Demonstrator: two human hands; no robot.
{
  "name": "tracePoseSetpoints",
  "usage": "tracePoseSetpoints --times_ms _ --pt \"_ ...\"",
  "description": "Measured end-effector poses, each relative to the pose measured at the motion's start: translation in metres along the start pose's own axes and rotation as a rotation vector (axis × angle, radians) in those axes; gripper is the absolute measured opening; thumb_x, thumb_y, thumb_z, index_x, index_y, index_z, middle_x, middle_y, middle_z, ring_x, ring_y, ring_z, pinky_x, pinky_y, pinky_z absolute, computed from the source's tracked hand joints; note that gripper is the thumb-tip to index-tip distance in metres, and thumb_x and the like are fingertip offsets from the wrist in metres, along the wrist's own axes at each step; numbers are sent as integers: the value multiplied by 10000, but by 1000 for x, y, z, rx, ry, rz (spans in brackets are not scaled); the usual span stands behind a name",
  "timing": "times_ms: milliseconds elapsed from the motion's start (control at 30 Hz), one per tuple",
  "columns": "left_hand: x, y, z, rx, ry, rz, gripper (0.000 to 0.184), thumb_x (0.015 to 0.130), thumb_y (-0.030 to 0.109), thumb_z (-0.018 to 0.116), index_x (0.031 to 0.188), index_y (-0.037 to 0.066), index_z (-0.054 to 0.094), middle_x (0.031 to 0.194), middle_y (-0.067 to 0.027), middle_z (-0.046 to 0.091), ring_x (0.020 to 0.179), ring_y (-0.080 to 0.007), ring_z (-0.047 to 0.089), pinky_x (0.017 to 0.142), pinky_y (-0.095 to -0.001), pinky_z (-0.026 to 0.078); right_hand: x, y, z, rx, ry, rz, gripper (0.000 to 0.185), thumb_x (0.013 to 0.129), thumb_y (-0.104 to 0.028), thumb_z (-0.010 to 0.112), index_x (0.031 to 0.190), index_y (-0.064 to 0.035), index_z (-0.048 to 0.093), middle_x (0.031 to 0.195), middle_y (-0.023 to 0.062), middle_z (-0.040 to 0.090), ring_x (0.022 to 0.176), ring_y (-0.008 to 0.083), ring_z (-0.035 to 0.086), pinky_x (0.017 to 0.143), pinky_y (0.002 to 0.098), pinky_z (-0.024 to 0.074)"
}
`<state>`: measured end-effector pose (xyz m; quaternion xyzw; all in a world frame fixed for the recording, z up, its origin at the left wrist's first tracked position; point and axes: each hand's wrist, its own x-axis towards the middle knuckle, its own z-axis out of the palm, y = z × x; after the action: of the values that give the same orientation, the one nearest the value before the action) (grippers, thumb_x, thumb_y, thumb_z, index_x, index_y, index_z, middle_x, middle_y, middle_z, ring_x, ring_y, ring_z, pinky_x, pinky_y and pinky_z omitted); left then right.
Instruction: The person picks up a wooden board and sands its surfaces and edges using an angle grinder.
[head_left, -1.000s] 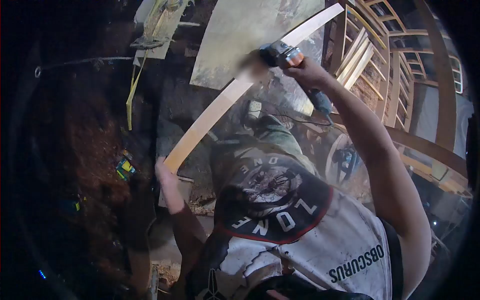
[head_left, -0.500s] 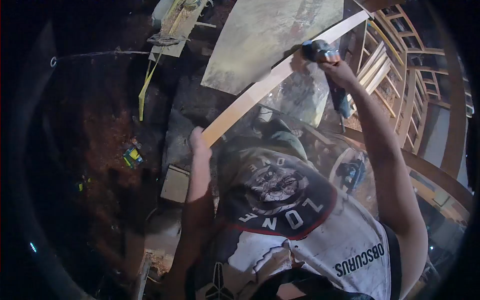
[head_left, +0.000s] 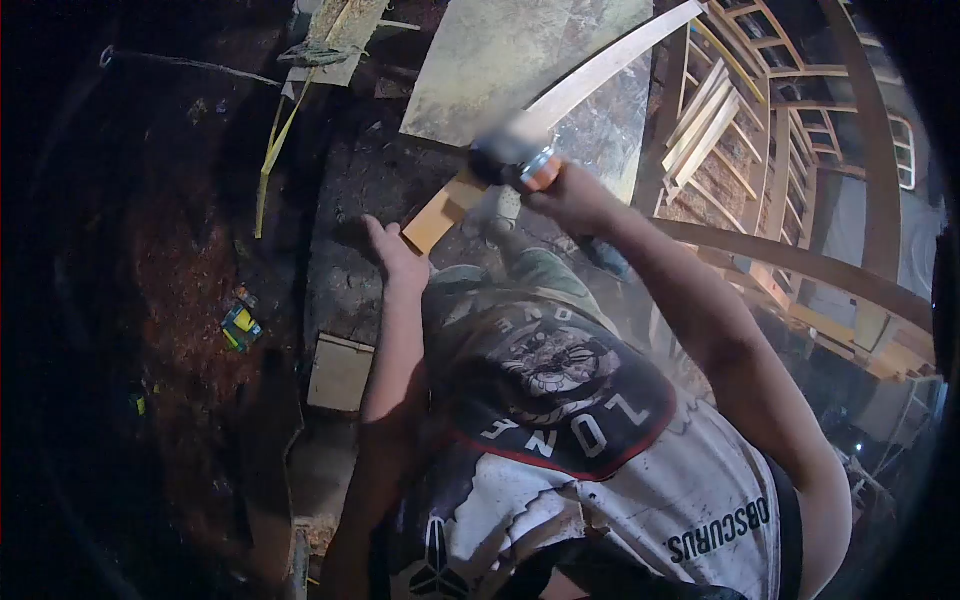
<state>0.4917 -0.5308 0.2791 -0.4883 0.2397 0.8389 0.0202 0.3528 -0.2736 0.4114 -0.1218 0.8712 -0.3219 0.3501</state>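
A long, pale wooden strip [head_left: 620,60] runs from the upper right down to the middle. My right hand [head_left: 565,198] is wrapped round a power tool with an orange and silver head [head_left: 541,168]. The tool's dark, blurred front lies over the strip and hides part of it. My left hand [head_left: 397,255] is at the strip's lower end, palm against its edge, with the thumb stretched out and apart. The other left fingers are mostly hidden.
Beneath the strip lies a large, dusty board [head_left: 480,70]. Wooden frames and stacked slats [head_left: 705,125] stand at the upper right. A yellow strap [head_left: 265,185] hangs at the upper left, above a yellow-green object [head_left: 241,325]. A box [head_left: 341,373] sits beside my left forearm.
The tool in my right hand has moved down the strip toward my left hand. My left thumb now stands away from the strip, and the view has shifted.
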Motion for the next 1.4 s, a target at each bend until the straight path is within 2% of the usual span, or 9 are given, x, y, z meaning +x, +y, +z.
tracePoseSetpoints --times_ms 233,433,500,633,867,1067,1200,1333,1400 --pt "-24 8 18 -172 -158 -27 913 971 729 320 1446 -48 372 1488 -197 434 1392 -329 393 1165 -459 277 -11 -29 29 -107 -83 -47 456 831 -314 754 1183 -56 622 1014 205 705 954 400 670 850 449 521" --pt "1 -9 15 154 174 24 799 984 652 431 1403 -28 434 1419 -190 510 1302 -296 497 1114 -416 349 19 26 -34 -52 36 -99 358 854 -230 716 1136 -23 644 998 146 708 908 223 674 853 381 513" --pt "-5 -7 16 230 170 16 755 988 576 486 1426 -35 420 1419 -190 513 1295 -295 512 1103 -411 365 33 52 -59 20 60 3 452 807 -295 750 1156 -25 659 1048 160 718 985 260 688 879 377 519" --pt "-12 -14 2 284 207 118 589 995 421 551 1375 -27 503 1309 -170 602 1175 -274 607 1011 -370 437 48 93 -101 47 179 54 363 865 -310 744 1089 -31 679 950 36 684 872 120 610 798 315 511" --pt "-23 -7 -22 306 233 164 581 995 415 555 1361 -34 511 1265 -155 622 1136 -257 625 970 -371 460 63 139 -160 101 323 291 360 836 -366 763 1014 -56 713 870 10 663 776 127 607 704 304 492" --pt "-37 4 -8 407 226 145 687 999 558 507 1323 -47 523 1215 -152 626 1100 -259 626 970 -368 452 27 103 -101 87 248 83 330 852 -300 744 1048 -40 685 877 22 658 808 124 594 745 319 494" --pt "-18 6 -21 225 8 87 887 966 728 384 1364 -62 456 1264 -158 591 1194 -263 562 1030 -384 396 6 83 -48 182 170 77 356 848 -259 742 1121 -37 688 952 41 692 904 133 633 836 323 507" --pt "-5 17 -19 229 -48 17 984 939 784 345 1395 -87 372 1288 -191 545 1248 -299 508 1060 -416 369 -18 31 -15 139 108 128 380 832 -244 745 1136 -33 657 989 101 707 920 185 662 857 349 511" --pt "-4 23 -20 221 -82 7 1005 932 795 339 1392 -98 366 1292 -205 534 1250 -318 503 1067 -426 366 -23 17 3 79 80 91 483 789 -317 756 1148 -18 632 1058 181 711 1007 327 691 881 412 525"
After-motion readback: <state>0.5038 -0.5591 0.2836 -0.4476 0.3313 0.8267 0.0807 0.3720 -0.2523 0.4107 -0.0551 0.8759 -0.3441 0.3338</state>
